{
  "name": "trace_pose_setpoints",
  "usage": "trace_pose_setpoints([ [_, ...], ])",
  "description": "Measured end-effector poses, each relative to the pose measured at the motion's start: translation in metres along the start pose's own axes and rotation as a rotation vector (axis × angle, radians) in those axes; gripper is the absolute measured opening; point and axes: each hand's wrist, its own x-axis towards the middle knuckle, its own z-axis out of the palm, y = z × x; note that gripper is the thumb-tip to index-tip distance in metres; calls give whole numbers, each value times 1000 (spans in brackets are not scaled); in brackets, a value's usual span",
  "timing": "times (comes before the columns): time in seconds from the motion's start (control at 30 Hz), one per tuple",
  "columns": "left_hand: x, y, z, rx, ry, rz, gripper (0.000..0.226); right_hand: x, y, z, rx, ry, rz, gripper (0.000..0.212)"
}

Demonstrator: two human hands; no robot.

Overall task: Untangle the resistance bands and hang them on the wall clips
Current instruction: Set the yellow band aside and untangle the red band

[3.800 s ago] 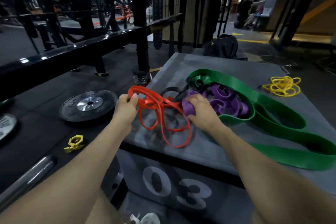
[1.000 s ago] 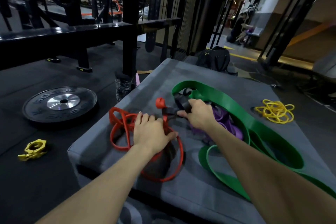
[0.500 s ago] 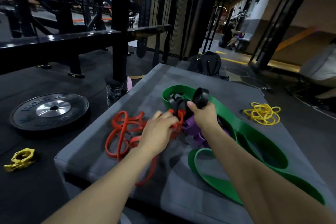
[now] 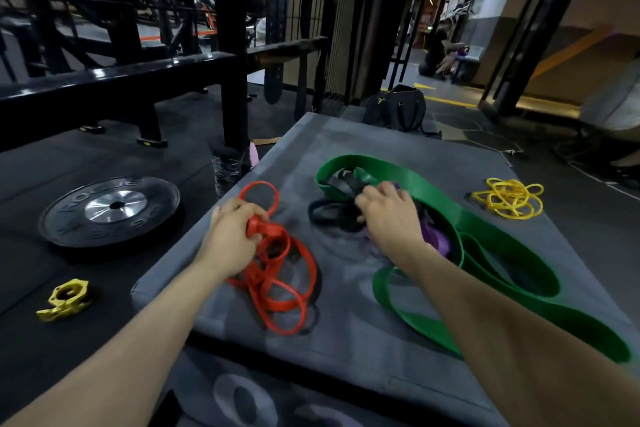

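Note:
Several resistance bands lie on a grey padded box (image 4: 346,350). My left hand (image 4: 232,236) grips the coiled red band (image 4: 287,274), which now sits apart from the rest. My right hand (image 4: 388,215) curls its fingers into the black band (image 4: 329,213), still knotted with the purple band (image 4: 438,236) and lying inside a loop of the wide green band (image 4: 485,253). A thin yellow band (image 4: 510,199) sits bunched by itself at the box's far right. No wall clips are in view.
Left of the box on the dark floor lie a black weight plate (image 4: 110,210) and a yellow barbell collar (image 4: 64,300). A black rack frame (image 4: 228,45) stands behind. A dark bag (image 4: 398,107) sits past the box's far edge. A person crouches in the far background.
My left hand has pulled the red band leftward, free of the black and purple tangle. My right hand has lowered the black band back onto the pile.

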Motion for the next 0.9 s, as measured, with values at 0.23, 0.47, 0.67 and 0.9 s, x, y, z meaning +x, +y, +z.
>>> trace_pose_setpoints([
  [0.23,-22,-14,-17,-55,-169,-71,46,-17,-20,-17,-211,-530,-163,41],
  [0.47,-32,-16,-30,-240,-85,-296,48,-2,-49,-64,194,-830,-116,91],
  [0.67,-35,-27,-35,-250,-113,-468,45,7,-120,-43,786,-576,64,83],
  [0.9,-29,-39,-27,-293,-128,-469,33,9,-154,-14,611,-719,345,130],
])
